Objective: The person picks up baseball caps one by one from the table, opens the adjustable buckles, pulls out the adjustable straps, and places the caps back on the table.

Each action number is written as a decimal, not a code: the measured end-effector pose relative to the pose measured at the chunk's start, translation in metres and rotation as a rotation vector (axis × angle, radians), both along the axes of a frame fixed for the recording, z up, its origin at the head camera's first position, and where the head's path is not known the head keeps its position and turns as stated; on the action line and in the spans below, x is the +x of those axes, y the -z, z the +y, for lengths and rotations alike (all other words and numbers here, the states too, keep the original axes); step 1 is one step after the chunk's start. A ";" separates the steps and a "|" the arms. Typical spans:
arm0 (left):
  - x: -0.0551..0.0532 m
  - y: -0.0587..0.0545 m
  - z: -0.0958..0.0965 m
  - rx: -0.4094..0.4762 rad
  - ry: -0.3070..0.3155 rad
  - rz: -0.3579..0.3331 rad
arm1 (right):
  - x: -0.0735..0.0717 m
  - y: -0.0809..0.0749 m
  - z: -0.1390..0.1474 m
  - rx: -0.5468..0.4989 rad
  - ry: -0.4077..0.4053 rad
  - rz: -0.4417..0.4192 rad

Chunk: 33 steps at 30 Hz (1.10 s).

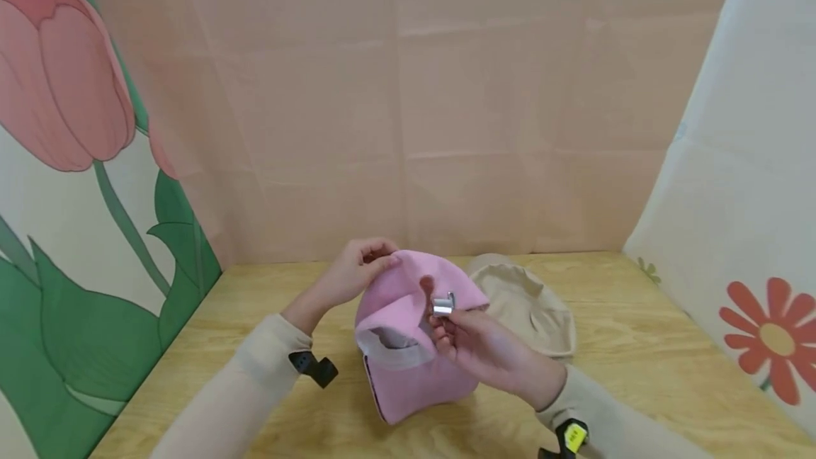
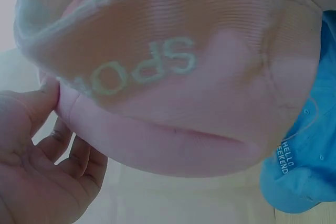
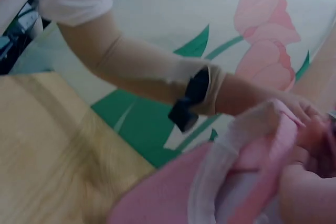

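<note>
A pink cap [image 1: 408, 395] is at the middle of the wooden table, brim toward me, with raised letters in the left wrist view. At its upper left, my left hand [image 1: 350, 271] pinches the fabric between thumb and fingers. Thumb and fingertips of my right hand [image 1: 487, 349] hold a shiny silver buckle [image 1: 443, 305] against the cap's right side. Just above the buckle shows a reddish-brown strip [image 1: 427, 285]. In the right wrist view, the cap's white inner band [image 3: 205, 182] faces the camera, and the buckle is mostly cut off at the edge.
Behind the pink cap, to the right, lies a beige cap [image 1: 535, 303]. A blue cap [image 2: 302, 166] with small white lettering shows in the left wrist view. Printed cloths stand at both sides, and a plain peach cloth [image 1: 408, 105] hangs behind the table [image 1: 637, 346].
</note>
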State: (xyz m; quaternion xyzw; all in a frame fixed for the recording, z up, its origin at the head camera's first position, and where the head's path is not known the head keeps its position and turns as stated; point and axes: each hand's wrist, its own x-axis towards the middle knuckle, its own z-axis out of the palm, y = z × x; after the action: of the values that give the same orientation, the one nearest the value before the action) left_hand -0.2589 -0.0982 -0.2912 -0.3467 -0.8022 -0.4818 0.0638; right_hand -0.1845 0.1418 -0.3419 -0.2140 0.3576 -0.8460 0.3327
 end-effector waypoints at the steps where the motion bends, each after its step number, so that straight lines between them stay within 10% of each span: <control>1: 0.000 0.001 -0.001 0.006 0.004 -0.002 | 0.000 0.001 0.004 0.071 -0.022 0.031; 5: 0.002 0.000 -0.004 0.017 0.008 -0.010 | -0.006 -0.001 0.023 0.343 -0.188 0.211; 10: 0.005 -0.001 -0.006 -0.001 0.003 -0.025 | -0.020 -0.017 0.053 0.640 -0.466 0.630; 14: 0.007 -0.001 -0.006 -0.015 0.004 -0.037 | -0.038 -0.033 0.076 0.782 -0.529 0.846; 17: 0.007 0.001 -0.005 -0.017 0.007 -0.046 | -0.056 -0.037 0.091 0.900 -0.340 0.933; 26: 0.006 0.007 -0.004 -0.007 0.019 -0.075 | -0.103 0.001 0.110 1.478 0.623 1.221; 33: 0.004 0.008 -0.004 -0.001 0.017 -0.077 | -0.118 0.029 0.117 1.693 0.828 1.570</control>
State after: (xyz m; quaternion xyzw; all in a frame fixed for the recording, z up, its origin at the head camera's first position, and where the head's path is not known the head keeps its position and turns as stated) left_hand -0.2550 -0.1017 -0.2988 -0.3346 -0.8015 -0.4948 0.0287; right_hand -0.3023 0.2587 -0.3705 -0.2520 0.9388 -0.0301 -0.2329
